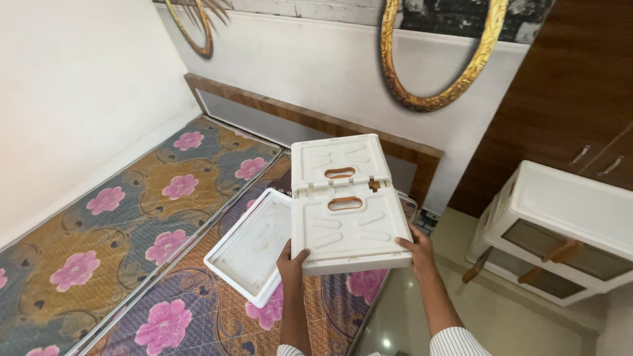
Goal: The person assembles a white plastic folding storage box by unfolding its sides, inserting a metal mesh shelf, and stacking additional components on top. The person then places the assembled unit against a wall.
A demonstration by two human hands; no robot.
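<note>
Head view: left hand and right hand are gripping opposite edges of a folded white plastic crate panel, holding it above the flower-patterned mattress. White tray is lying just beside it. White cabinet is standing at right.

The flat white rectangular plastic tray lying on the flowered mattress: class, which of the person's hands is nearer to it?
Left. The left hand grips the folded white plastic panel right beside the tray, overlapping its edge in view. The right hand holds the panel's far side, away from it.
</note>
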